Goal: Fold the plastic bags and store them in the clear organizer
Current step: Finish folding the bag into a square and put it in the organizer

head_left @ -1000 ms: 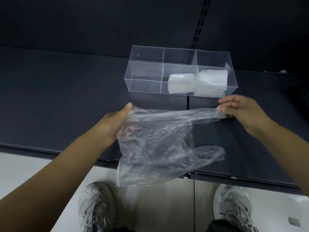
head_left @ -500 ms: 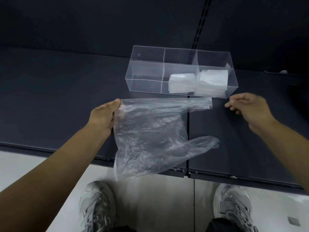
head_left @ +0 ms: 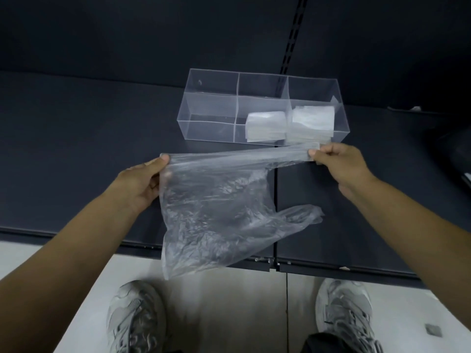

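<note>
A clear, crumpled plastic bag (head_left: 216, 207) hangs in the air over the front of the dark shelf. My left hand (head_left: 142, 182) pinches its top left corner. My right hand (head_left: 339, 166) pinches one handle, stretched taut to the right. The other handle droops at the lower right. Behind the bag stands the clear organizer (head_left: 209, 105) with three compartments. Folded bags (head_left: 265, 126) lie in the middle compartment and a taller stack of folded bags (head_left: 312, 121) in the right one. The left compartment holds nothing.
The dark shelf (head_left: 76, 149) runs the full width, with a seam down the middle under the bag. Its front edge lies just below the bag. My two grey shoes (head_left: 135, 319) stand on the pale floor below.
My right hand, which had let go of the handle half a second ago, has taken hold of it again and pulled it taut to the right. My left hand stayed on its corner.
</note>
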